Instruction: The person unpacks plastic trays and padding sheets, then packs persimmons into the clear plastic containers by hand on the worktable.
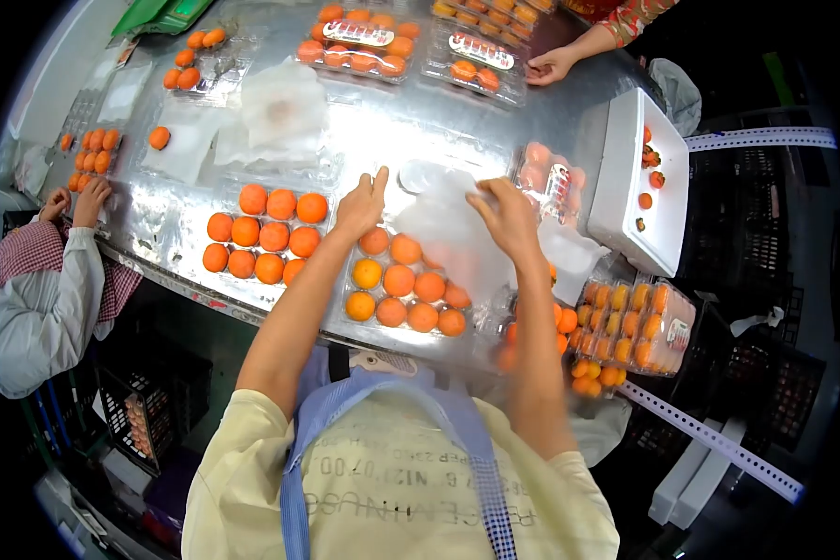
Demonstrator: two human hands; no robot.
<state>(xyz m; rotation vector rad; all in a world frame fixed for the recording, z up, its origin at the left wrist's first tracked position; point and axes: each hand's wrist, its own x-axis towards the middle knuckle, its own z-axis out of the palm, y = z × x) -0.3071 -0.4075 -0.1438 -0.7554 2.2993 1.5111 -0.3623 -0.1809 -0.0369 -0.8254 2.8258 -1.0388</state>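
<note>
Before me, a clear plastic tray of orange fruits point(399, 281) lies on the metal table. A thin translucent sheet point(448, 224) hangs over its upper right part, blurred. My right hand point(509, 219) pinches the sheet's upper right edge. Just above the tray's upper left corner is my left hand point(362, 203), its index finger stretched out and nothing visible in it. To the left sits another filled tray of orange fruits point(273, 235), beside my left forearm.
A white foam box point(639, 187) with a few fruits stands at the right, near stacked packed trays point(630, 327). Labelled packs point(359, 42) lie at the back. A co-worker's hand point(553, 65) is at upper right; another co-worker point(47, 289) works at the left.
</note>
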